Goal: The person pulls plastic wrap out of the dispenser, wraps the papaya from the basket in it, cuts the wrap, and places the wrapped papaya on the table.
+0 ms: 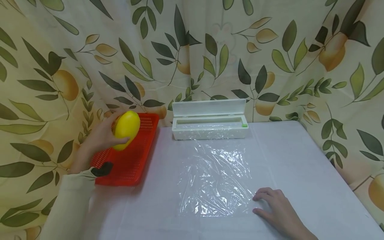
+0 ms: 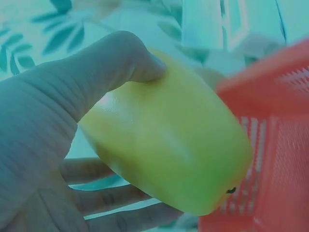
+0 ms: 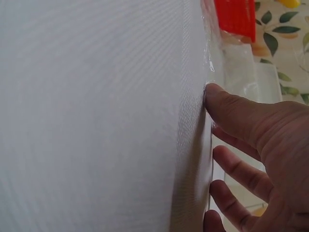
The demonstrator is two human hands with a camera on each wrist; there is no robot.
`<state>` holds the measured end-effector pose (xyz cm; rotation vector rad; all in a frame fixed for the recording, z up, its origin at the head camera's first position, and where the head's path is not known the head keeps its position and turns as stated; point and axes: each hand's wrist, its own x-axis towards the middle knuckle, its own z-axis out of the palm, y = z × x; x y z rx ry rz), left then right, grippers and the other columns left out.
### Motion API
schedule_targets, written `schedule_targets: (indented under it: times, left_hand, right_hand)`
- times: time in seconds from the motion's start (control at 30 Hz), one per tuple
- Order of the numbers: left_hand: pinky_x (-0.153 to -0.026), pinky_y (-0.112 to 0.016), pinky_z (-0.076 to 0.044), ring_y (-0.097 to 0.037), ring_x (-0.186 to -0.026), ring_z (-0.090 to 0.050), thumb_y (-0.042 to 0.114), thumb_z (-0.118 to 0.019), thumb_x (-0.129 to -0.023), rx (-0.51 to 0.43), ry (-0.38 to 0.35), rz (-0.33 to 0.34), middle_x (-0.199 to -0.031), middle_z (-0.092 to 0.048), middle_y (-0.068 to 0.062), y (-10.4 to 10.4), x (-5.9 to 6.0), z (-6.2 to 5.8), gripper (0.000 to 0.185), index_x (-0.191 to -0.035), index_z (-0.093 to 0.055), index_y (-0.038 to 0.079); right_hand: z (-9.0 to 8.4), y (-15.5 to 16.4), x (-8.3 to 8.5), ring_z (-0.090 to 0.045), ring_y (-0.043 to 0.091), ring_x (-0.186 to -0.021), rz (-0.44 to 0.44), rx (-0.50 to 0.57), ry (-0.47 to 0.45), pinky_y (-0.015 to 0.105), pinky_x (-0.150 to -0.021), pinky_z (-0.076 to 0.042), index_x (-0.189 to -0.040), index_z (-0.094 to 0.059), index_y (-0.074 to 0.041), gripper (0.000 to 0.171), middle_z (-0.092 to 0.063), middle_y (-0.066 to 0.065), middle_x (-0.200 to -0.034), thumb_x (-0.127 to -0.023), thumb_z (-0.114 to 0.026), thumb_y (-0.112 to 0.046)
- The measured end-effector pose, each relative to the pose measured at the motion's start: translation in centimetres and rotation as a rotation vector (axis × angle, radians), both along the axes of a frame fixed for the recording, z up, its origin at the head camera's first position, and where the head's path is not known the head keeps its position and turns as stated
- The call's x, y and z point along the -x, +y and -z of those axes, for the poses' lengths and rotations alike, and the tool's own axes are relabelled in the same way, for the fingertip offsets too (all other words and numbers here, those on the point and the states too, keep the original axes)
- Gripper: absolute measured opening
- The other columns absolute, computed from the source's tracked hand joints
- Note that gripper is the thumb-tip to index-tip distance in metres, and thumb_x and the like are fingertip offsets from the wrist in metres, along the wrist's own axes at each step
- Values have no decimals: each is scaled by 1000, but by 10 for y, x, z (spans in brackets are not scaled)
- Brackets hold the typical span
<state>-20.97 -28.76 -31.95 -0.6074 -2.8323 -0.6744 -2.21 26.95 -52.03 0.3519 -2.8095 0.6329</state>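
Fingers [image 2: 104,169] of the left hand [image 1: 100,136] curl under a yellow fruit [image 1: 126,129], with the thumb pressed on its upper side, so it sits clamped between thumb and fingers. The fruit is held just above the far end of a red basket [image 1: 132,163] at the left edge of the surface [image 1: 300,160]. The right hand [image 1: 277,208] lies flat, fingers loosely spread, its tips on the near right corner of a sheet of cling film [image 1: 214,176]. Behind the film stands an open white dispenser box [image 1: 210,120].
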Motion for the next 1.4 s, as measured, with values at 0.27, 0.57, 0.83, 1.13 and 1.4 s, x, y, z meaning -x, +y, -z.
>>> schedule_targets:
  times: [0.27, 0.57, 0.83, 1.13, 1.4]
  left_hand:
    - [-75, -45, -45, -29, -90, -58, 16, -88, -76, -33, 46, 109, -117, -68, -12, 48, -4, -6, 75, -143, -56, 14]
    - [-78, -42, -48, -26, -93, -58, 14, -86, -73, -78, -26, 264, -114, -69, -8, 102, 4, 27, 71, -138, -59, 10]
    - [-81, -40, -48, -23, -98, -54, 14, -87, -72, -148, 3, 403, -115, -66, -6, 153, -1, 44, 68, -135, -61, 12]
    - [-89, -36, -51, -18, -100, -58, 15, -87, -72, -174, -81, 498, -126, -67, -3, 199, -8, 78, 71, -137, -59, 14]
    - [-87, -34, -48, -16, -98, -56, 19, -85, -74, -147, -162, 514, -128, -67, 1, 224, -17, 105, 70, -138, -58, 18]
  right_hand:
    - [2, 1, 0, -53, 19, -95, -4, -3, 24, 40, -74, -44, -94, -73, -29, 34, -66, -8, -111, -67, -95, -27]
    - [-2, -6, -2, -55, 22, -100, 11, 9, -60, 45, -79, -45, -96, -74, -27, 32, -67, -5, -114, -70, -93, -27]
    - [2, 0, -1, -55, 21, -98, 22, -12, -30, 44, -77, -45, -96, -74, -28, 34, -67, -5, -113, -69, -94, -28]
    - [-1, -3, 0, -55, 22, -98, 26, -10, -30, 44, -76, -45, -95, -74, -27, 34, -68, -5, -113, -68, -94, -27]
    - [-2, -2, 0, -56, 23, -98, 51, -27, -80, 47, -79, -47, -95, -75, -27, 32, -69, -3, -113, -69, -94, -28]
